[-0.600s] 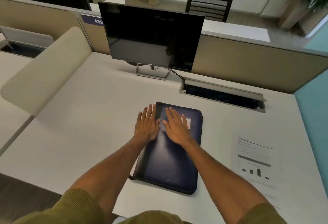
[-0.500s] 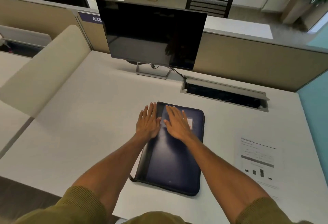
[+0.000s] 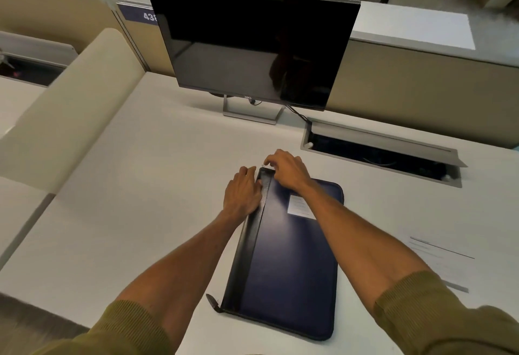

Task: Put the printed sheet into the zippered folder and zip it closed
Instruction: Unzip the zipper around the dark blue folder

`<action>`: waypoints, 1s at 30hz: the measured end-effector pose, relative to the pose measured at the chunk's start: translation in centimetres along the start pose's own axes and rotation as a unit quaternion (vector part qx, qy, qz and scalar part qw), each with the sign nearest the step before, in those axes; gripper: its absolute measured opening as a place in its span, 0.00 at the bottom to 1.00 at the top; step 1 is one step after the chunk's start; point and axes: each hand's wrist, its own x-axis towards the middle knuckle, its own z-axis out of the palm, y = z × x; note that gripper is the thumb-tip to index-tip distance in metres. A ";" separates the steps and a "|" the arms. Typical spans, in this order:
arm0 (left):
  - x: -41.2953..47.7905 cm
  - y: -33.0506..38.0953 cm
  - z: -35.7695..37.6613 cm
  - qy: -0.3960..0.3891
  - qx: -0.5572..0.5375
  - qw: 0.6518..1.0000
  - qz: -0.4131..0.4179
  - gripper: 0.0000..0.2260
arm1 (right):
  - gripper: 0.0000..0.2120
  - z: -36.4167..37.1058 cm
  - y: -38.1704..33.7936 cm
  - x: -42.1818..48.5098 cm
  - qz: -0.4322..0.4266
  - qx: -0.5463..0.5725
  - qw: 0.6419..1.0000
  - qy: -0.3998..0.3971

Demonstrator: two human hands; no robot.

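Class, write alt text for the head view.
Right hand pinches the zip at the far corner of a blue folder while the left hand steadies its edge. A printed sheet lies on the desk to its right.

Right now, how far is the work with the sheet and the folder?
Nothing looks finished: the printed sheet lies on the desk, outside the closed zippered folder. In hand: the right hand pinches at the far-left corner, apparently the zipper pull; the left hand steadies the edge. Left: open, insert, zip.

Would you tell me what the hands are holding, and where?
The right hand pinches the small metal zipper pull at the dark blue zippered folder's far-left corner.
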 end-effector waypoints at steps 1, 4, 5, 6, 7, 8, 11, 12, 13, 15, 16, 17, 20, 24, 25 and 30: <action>0.5 0.0 0.1 -0.004 -0.023 1.000 -0.009 0.21 | 0.21 -0.1 0.2 0.5 -0.004 0.002 1.000 -0.014; 2.0 0.2 0.4 -0.008 -0.070 0.997 -0.023 0.18 | 0.21 -0.3 0.5 2.0 -0.025 -0.014 0.998 -0.055; 2.5 0.3 0.6 -0.006 -0.084 0.996 -0.030 0.17 | 0.22 -0.2 0.7 2.4 -0.032 -0.023 0.997 -0.066; 2.8 0.4 0.8 -0.002 -0.099 0.994 -0.038 0.16 | 0.22 -0.1 0.7 2.8 -0.039 -0.030 0.996 -0.076; 3.1 0.5 1.1 0.003 -0.112 0.993 -0.045 0.15 | 0.22 0.0 0.8 3.1 -0.044 -0.033 0.995 -0.083; 3.3 0.6 1.3 0.008 -0.121 0.991 -0.050 0.14 | 0.21 0.0 0.9 3.4 -0.047 -0.033 0.995 -0.085; 3.6 0.5 1.7 0.020 -0.136 0.989 -0.056 0.14 | 0.17 0.1 1.1 4.2 -0.055 -0.034 0.995 -0.078; 3.6 0.4 1.8 0.023 -0.139 0.988 -0.056 0.14 | 0.14 0.1 1.2 4.4 -0.058 -0.036 0.995 -0.074; 3.6 0.4 1.8 0.026 -0.142 0.988 -0.055 0.14 | 0.12 0.2 1.2 4.6 -0.062 -0.039 0.995 -0.070; 3.7 0.3 1.8 0.030 -0.144 0.988 -0.048 0.14 | 0.08 0.2 1.5 4.7 -0.067 -0.044 0.995 -0.063; 3.8 0.2 1.8 0.028 -0.144 0.988 -0.044 0.14 | 0.07 0.3 1.6 4.8 -0.069 -0.044 0.995 -0.061; 3.9 0.3 1.8 0.024 -0.143 0.989 -0.038 0.14 | 0.08 0.2 1.7 4.8 -0.072 -0.044 0.995 -0.061; 4.3 0.3 1.8 0.009 -0.135 0.990 -0.027 0.13 | 0.08 0.1 2.0 4.9 -0.083 -0.045 0.993 -0.065; 5.1 0.1 1.6 -0.013 -0.117 0.993 -0.026 0.10 | 0.08 -0.2 2.2 4.9 -0.109 -0.055 0.990 -0.077; 5.4 0.0 1.5 -0.021 -0.113 0.993 -0.022 0.10 | 0.08 -0.4 2.3 4.9 -0.119 -0.060 0.988 -0.083; 6.0 -0.4 1.1 -0.034 -0.109 0.994 0.003 0.08 | 0.08 -0.9 3.3 4.7 -0.162 -0.098 0.976 -0.110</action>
